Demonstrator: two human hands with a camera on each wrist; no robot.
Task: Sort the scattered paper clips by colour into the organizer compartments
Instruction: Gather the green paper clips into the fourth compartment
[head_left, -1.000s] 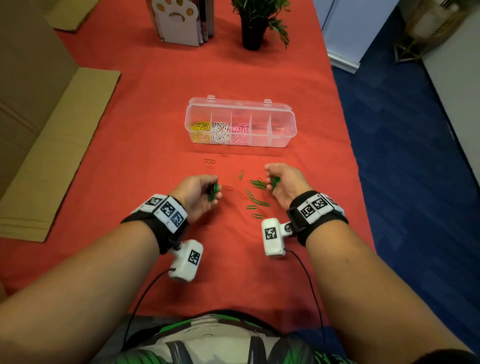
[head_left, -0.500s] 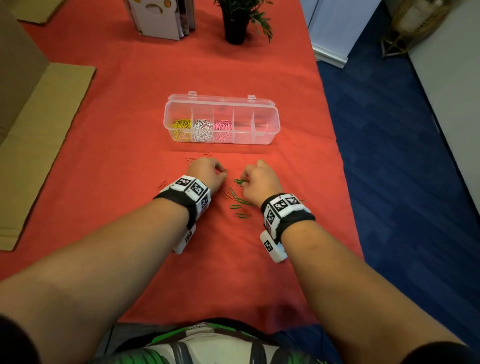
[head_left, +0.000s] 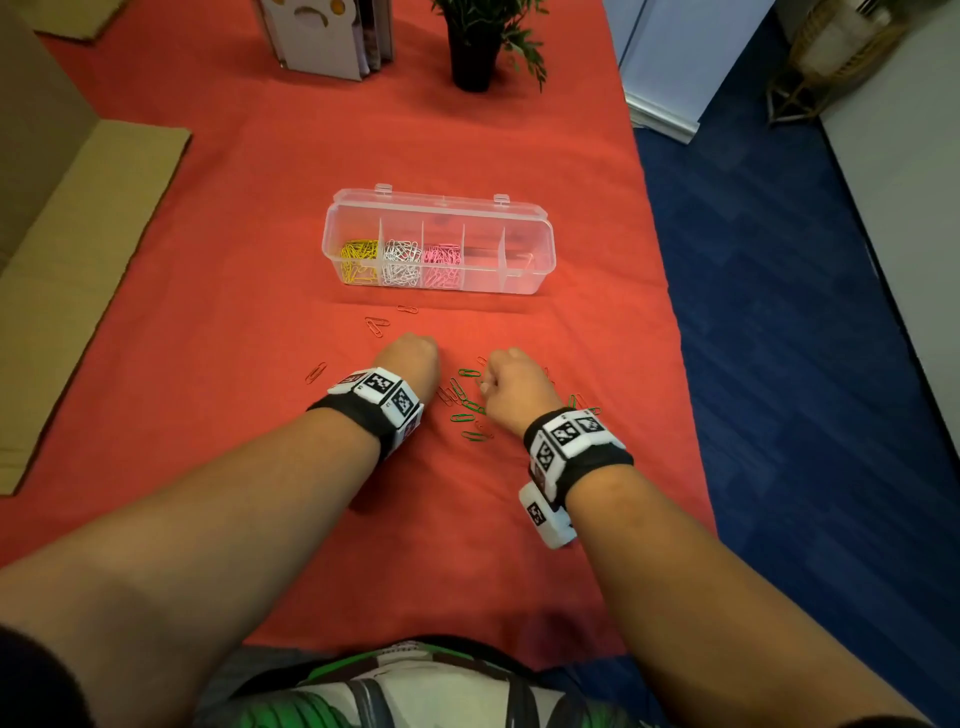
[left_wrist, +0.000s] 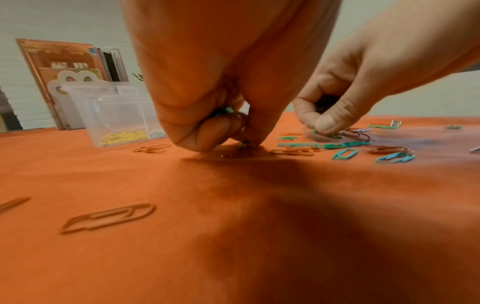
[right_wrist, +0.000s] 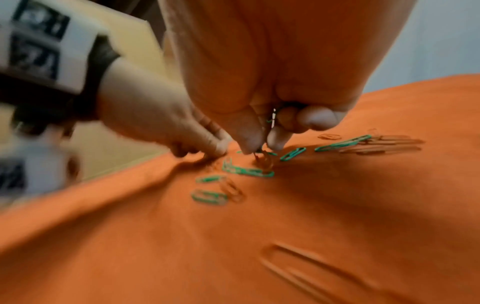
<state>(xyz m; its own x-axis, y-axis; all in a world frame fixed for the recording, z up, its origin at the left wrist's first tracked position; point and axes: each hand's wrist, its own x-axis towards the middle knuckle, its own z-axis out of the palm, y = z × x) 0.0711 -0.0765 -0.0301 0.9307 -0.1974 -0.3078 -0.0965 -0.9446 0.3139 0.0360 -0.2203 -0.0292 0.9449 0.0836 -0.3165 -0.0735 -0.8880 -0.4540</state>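
Note:
Green paper clips (head_left: 466, 402) and orange ones (head_left: 376, 326) lie scattered on the red cloth between my hands. My left hand (head_left: 410, 358) is down on the cloth with curled fingers, and green clips (left_wrist: 223, 111) show inside its fist while its fingertips pinch at the cloth. My right hand (head_left: 511, 382) also has curled fingers around green clips, and its thumb and forefinger pinch a clip (right_wrist: 261, 152) at the pile. The clear organizer (head_left: 540, 244) stands behind, holding yellow (head_left: 358, 257), white (head_left: 401, 260) and pink clips (head_left: 441, 262); its two right compartments look empty.
Flat cardboard (head_left: 67, 270) lies at the left of the table. A potted plant (head_left: 475, 47) and a book holder (head_left: 324, 39) stand at the far end. The table's right edge drops to blue carpet (head_left: 810, 364).
Both hands have turned palm down and dropped onto the cloth among the clips, moving slightly forward. The head view has shifted closer.

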